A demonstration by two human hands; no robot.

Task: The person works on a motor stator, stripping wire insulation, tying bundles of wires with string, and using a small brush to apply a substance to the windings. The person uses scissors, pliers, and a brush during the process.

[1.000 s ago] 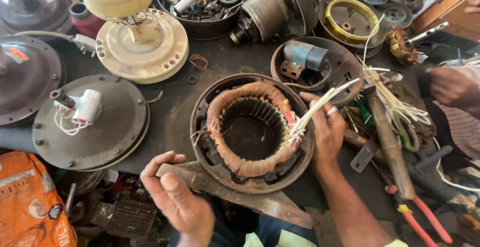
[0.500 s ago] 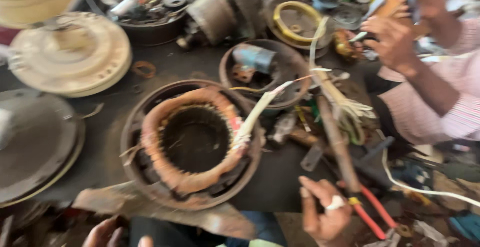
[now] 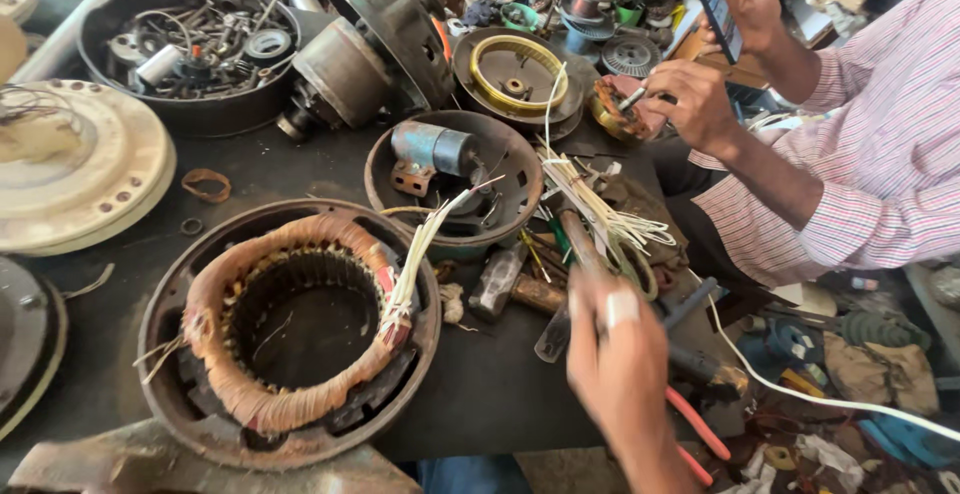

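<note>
Right hand (image 3: 618,354) risen onto hammer handle (image 3: 580,244).

One wound stator (image 3: 290,329), one capacitor (image 3: 432,147), one hammer (image 3: 520,286), two cream covers (image 3: 75,179).

Dark workbench (image 3: 500,394) bears motor stator (image 3: 290,334), hammer (image 3: 520,289), pliers (image 3: 690,424).

The motor stator (image 3: 290,329) lies on the bench (image 3: 500,394) at about 8 o'clock. A bowl with a capacitor (image 3: 455,189) stands behind it, at 12 o'clock. The right hand (image 3: 615,354) is at 5 o'clock, over the hammer (image 3: 500,284) and pliers (image 3: 695,424). A pan of scrap parts (image 3: 190,49) sits at 10 o'clock.
</note>
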